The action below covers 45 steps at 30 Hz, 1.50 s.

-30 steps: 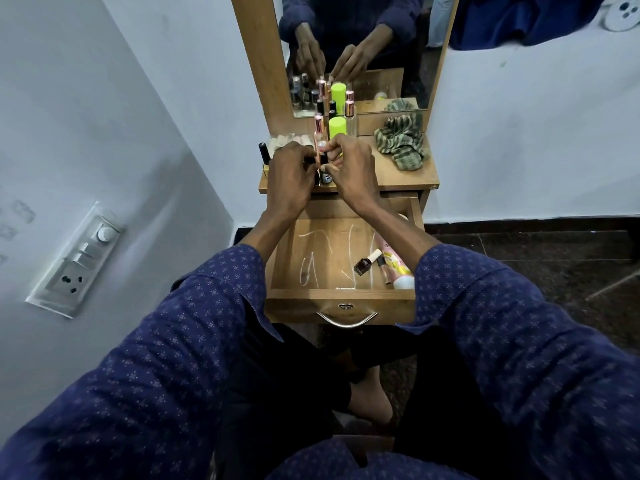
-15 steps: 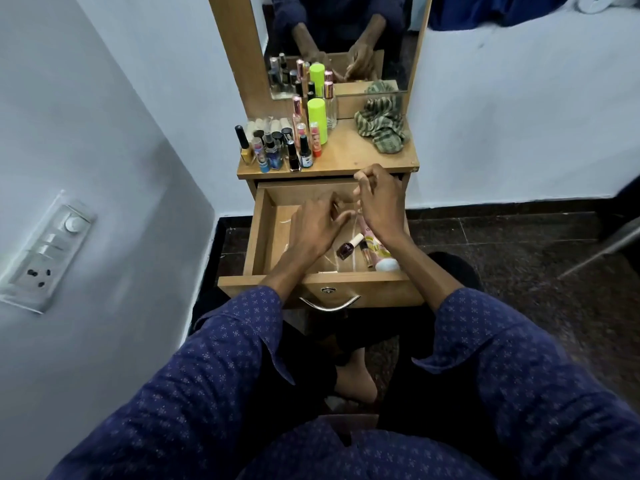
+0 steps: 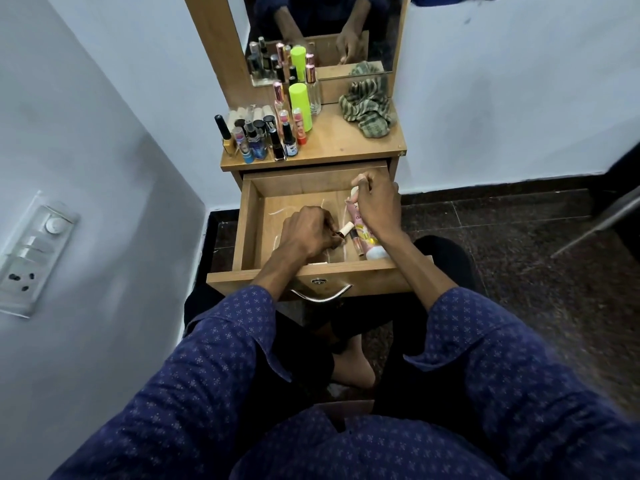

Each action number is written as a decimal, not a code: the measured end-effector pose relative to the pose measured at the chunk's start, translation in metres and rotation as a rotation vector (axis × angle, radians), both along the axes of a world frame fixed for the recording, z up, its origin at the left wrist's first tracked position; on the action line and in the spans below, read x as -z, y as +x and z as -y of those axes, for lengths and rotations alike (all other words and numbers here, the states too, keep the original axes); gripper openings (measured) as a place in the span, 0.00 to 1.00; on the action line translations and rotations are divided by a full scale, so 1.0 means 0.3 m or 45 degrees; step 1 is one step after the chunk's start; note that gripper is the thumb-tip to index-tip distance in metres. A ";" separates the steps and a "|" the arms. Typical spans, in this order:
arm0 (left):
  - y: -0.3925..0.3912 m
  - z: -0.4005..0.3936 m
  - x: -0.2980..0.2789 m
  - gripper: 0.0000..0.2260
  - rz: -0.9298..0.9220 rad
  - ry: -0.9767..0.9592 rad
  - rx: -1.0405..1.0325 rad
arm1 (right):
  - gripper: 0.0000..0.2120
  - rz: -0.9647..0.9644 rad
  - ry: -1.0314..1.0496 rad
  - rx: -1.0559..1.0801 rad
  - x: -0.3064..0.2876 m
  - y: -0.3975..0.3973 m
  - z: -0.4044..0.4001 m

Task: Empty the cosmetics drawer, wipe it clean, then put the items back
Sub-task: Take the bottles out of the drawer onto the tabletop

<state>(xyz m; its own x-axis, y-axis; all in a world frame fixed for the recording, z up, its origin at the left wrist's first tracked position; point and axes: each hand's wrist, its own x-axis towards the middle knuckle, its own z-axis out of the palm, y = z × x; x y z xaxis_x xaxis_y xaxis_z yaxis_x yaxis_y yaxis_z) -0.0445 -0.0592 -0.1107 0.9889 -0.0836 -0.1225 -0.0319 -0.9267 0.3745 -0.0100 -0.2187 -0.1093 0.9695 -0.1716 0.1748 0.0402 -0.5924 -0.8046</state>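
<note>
Here, the wooden dressing unit with its upright mirror (image 3: 346,32) is standing against the white wall, and its wooden tabletop (image 3: 346,140) is carrying a cluster of small cosmetic bottles (image 3: 263,133) on the left side, a tall neon-green cylindrical bottle (image 3: 300,105) behind them, and a crumpled green striped cloth (image 3: 367,109) at the right rear. Below it, the open wooden cosmetics drawer (image 3: 251,220), fitted with a curved metal handle (image 3: 322,296), is projecting toward the person. The left hand (image 3: 304,233) is reaching into the drawer centre, its fingers (image 3: 330,237) curling around the dark body of a small nail-polish bottle with a cream cap (image 3: 344,231). The right hand (image 3: 377,206) is working over the drawer's right side, its fingers pinching the upper end of a pale slim tube (image 3: 354,194). Beside it, a pink-and-yellow squeeze tube with a white cap (image 3: 369,237) is lying flat along the right wall, with a slim dark-capped lip-gloss tube (image 3: 356,242) just beside it.
</note>
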 end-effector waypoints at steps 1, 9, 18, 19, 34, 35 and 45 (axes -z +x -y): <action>0.001 0.003 0.001 0.12 0.007 0.016 0.014 | 0.14 -0.013 -0.022 -0.022 0.005 0.004 0.005; 0.006 -0.018 0.010 0.14 0.061 -0.082 -0.160 | 0.09 -0.040 -0.724 -0.222 0.001 -0.066 0.028; 0.006 -0.027 0.015 0.10 0.241 -0.362 -0.105 | 0.18 -0.166 -1.140 -0.394 -0.034 -0.103 -0.009; 0.007 -0.026 0.018 0.10 0.249 -0.348 -0.090 | 0.19 -0.150 -1.176 -0.403 -0.028 -0.103 -0.008; 0.031 -0.045 0.054 0.09 0.298 -0.396 -0.064 | 0.39 -0.389 -1.257 -0.835 -0.100 -0.066 0.030; 0.031 -0.045 0.055 0.09 0.304 -0.407 -0.066 | 0.36 -0.377 -1.262 -0.849 -0.096 -0.070 0.025; 0.032 -0.048 0.045 0.08 0.342 -0.495 -0.074 | 0.23 -0.338 -0.926 -0.941 -0.069 -0.065 0.037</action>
